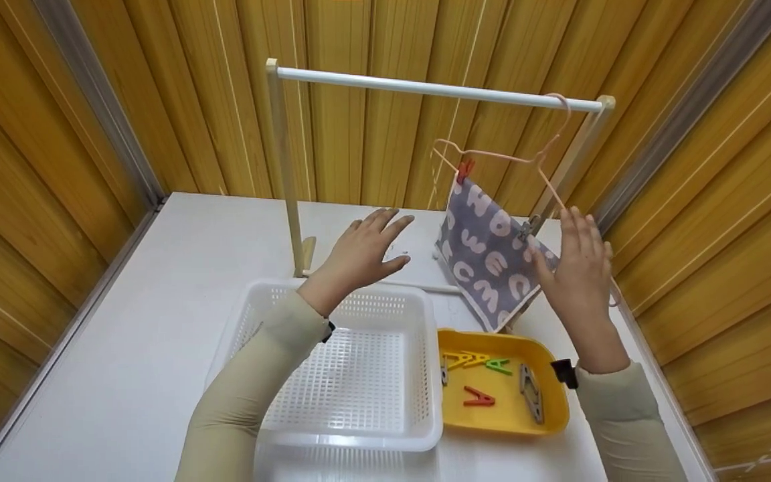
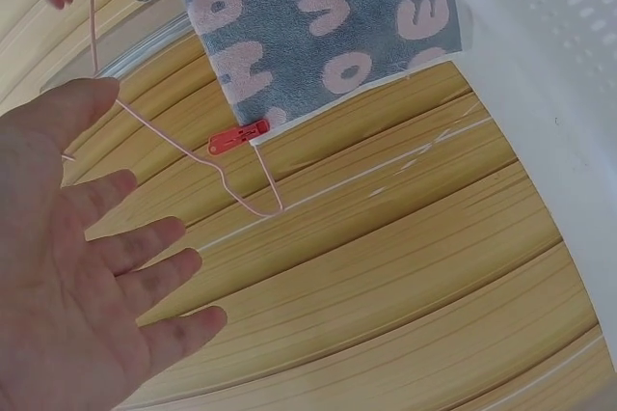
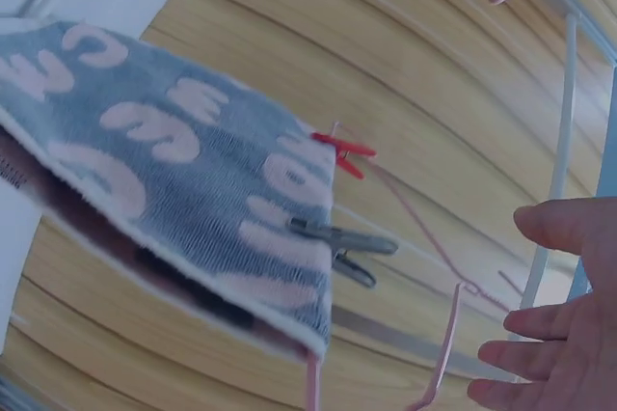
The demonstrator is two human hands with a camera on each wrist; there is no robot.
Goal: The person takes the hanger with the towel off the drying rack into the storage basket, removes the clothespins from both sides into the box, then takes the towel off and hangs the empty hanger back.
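Note:
A grey towel [image 1: 486, 258] with pink letters hangs from a pink wire hanger [image 1: 538, 161], which is hooked over the right end of a white rail [image 1: 419, 86]. One red clothespin [image 1: 465, 171] and one grey clothespin [image 1: 528, 227] fasten the towel's upper edge to the hanger. With fingers extended, my right hand [image 1: 579, 281] is just right of the towel; in the right wrist view, this hand [image 3: 569, 324] is apart from the cloth and holds nothing. My left hand [image 1: 359, 254] hovers in the air left of the towel, fingers spread, and its palm [image 2: 67, 305] is bare.
A white perforated basket [image 1: 345, 442] stands on the white table [image 1: 118, 321] below my left forearm. Right of it, a yellow tray [image 1: 506, 428] contains several clothespins, including a red clothespin [image 1: 479, 397] and a green clothespin [image 1: 498, 365]. Wood-patterned walls [image 1: 338, 147] enclose the table.

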